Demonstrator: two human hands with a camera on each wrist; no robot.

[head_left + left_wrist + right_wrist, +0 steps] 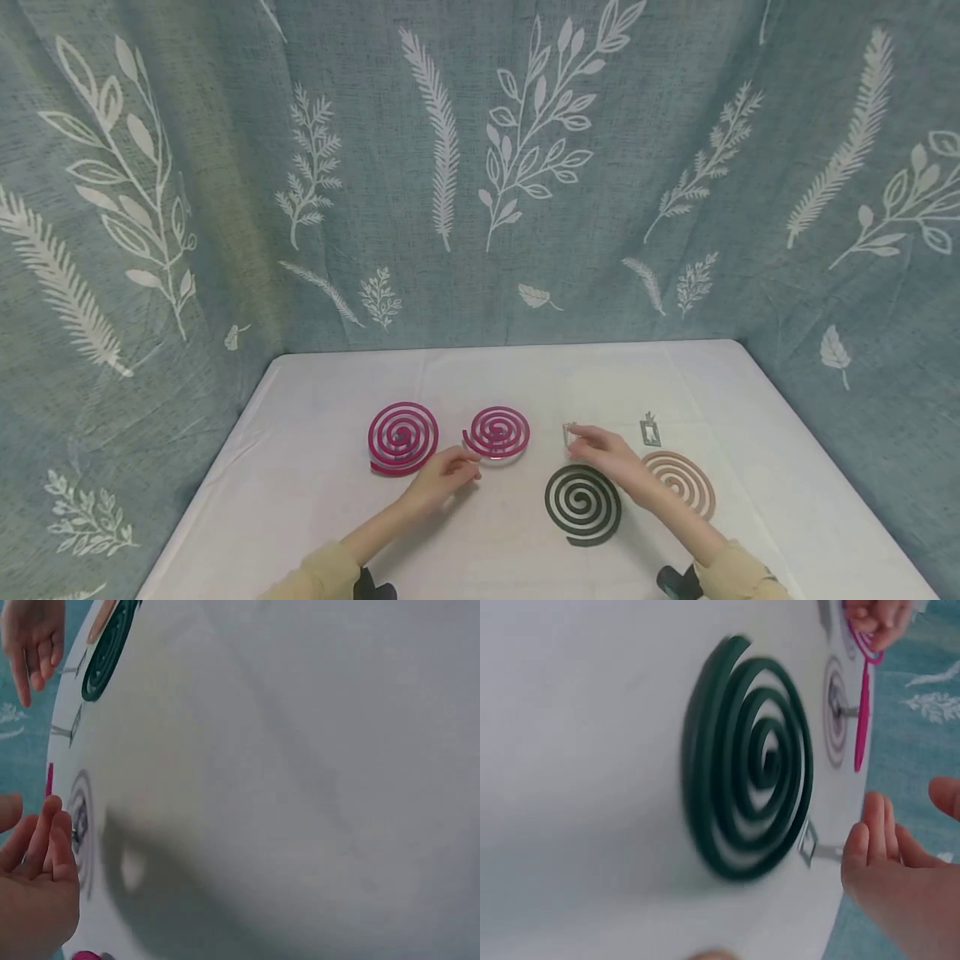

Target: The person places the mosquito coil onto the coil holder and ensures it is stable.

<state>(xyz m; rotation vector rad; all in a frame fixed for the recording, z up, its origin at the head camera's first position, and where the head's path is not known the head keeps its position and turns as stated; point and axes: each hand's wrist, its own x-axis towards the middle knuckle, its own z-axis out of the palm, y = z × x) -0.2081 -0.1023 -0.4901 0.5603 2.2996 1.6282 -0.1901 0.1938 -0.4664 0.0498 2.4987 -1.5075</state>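
Observation:
My left hand (446,477), its fingers loosely bent and holding nothing, hovers between two magenta mosquito coils. The left coil (402,439) is partly overlapped by it in the head view. Just beyond its fingertips, the other magenta coil (497,432) sits raised on a small metal stand (847,712), its shadow on the table below. My right hand (607,454) is above the table with thumb and fingers apart and nothing between them. Close to its fingertips is a small metal coil stand (567,435). A dark green coil (582,505) lies below that hand.
A brown coil (681,483) lies on the right, partly hidden by my right forearm. Behind it a second flat metal stand (650,431) rests on the white-covered table (337,383). A leaf-patterned blue-green curtain (465,167) hangs behind and at both sides.

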